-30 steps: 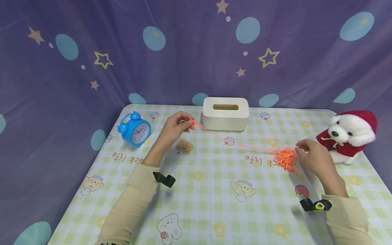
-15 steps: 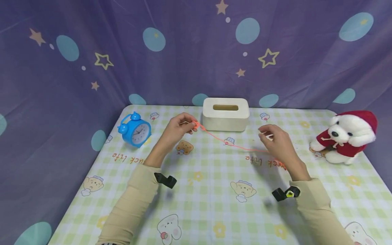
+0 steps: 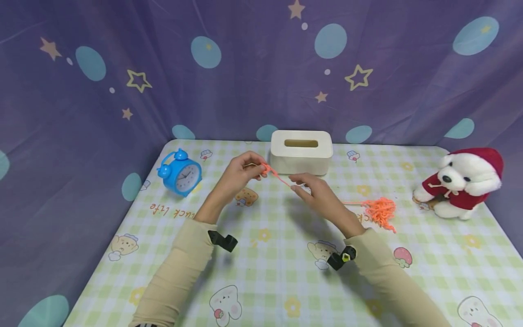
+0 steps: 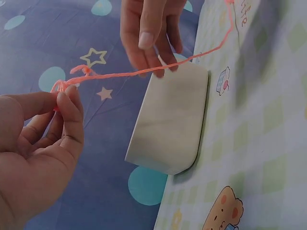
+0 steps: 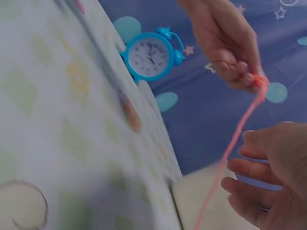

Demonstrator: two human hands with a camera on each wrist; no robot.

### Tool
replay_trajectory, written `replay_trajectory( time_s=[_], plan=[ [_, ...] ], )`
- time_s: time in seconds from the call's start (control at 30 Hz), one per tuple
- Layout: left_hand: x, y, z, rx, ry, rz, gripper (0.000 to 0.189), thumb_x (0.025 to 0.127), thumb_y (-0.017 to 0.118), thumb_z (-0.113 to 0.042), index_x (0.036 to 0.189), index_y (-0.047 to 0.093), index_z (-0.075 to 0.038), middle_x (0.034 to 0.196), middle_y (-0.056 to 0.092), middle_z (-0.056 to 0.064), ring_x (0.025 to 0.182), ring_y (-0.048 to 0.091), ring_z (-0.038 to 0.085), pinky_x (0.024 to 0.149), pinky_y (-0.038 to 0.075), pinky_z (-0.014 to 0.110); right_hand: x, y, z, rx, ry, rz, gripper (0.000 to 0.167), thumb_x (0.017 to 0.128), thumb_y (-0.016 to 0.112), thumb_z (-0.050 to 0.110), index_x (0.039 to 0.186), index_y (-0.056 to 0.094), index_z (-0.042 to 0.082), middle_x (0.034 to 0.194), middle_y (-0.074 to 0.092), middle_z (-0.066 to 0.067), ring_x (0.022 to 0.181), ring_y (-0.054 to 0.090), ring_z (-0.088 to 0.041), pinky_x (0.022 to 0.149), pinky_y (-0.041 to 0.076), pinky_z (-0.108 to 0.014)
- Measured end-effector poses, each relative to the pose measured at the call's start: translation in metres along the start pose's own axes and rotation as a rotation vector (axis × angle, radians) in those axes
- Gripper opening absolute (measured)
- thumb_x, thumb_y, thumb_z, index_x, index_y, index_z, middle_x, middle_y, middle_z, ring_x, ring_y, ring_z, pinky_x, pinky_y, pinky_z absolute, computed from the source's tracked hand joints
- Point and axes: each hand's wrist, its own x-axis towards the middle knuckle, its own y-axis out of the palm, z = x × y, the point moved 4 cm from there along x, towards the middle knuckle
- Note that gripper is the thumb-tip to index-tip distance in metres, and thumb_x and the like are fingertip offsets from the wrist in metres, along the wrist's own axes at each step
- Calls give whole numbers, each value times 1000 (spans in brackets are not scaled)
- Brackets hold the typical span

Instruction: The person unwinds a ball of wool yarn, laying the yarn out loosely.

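Note:
Thumb and fingers of my left hand (image 3: 242,172) pinch a small looped, knotted bit of orange yarn (image 3: 267,170) above the table. From it a single strand (image 4: 120,74) runs taut toward the right, then down to a loose orange yarn pile (image 3: 381,211) lying on the cloth. Close by the strand is my right hand (image 3: 320,197), its thumb apart from the relaxed fingers. In the left wrist view, those fingertips (image 4: 156,67) overlap the strand without curling round it. The right wrist view shows the strand passing just in front of the fingertips.
A cream tissue box (image 3: 300,163) stands behind the hands. At the back left is a blue alarm clock (image 3: 185,177), and a white plush dog (image 3: 459,181) in red clothes sits at the right. A checked cloth (image 3: 282,281) covers the table.
My right hand has moved left from beside the yarn pile, over the strand, to near my left hand. My left hand has shifted slightly right, still pinching the knotted yarn.

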Motion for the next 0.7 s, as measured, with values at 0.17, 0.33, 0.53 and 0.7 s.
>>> replay_trajectory(
  time_s=[0.17, 0.33, 0.53, 0.7],
  plan=[
    [0, 0, -1, 5, 7, 11, 15, 96, 58, -14, 107, 59, -4, 97, 64, 7, 84, 64, 18, 76, 54, 34, 4, 12, 7, 34, -21, 3, 22, 95, 61, 18, 112, 67, 6, 107, 70, -7, 98, 65, -21, 88, 53, -43],
    [0, -1, -1, -1, 20, 26, 17, 97, 58, -15, 108, 59, -3, 95, 64, 6, 84, 63, 19, 73, 53, 28, 0, 11, 11, 67, -6, -11, 10, 93, 63, 17, 98, 70, 11, 90, 72, -1, 81, 66, -13, 71, 54, -30],
    [-1, -2, -2, 1, 25, 29, 16, 96, 58, -15, 108, 59, -4, 94, 63, 7, 81, 62, 22, 71, 53, 28, -9, -7, 13, 118, 26, -95, 11, 95, 61, 20, 99, 69, 13, 85, 71, -2, 75, 66, -14, 61, 49, -27],
    [-2, -3, -2, 14, 10, 24, 19, 96, 58, -15, 110, 58, -2, 96, 61, 11, 86, 60, 37, 72, 54, 29, -15, -27, 10, 164, 49, -198, 14, 95, 61, 22, 100, 69, 12, 85, 72, -5, 79, 67, -16, 65, 51, -27]
  ],
)
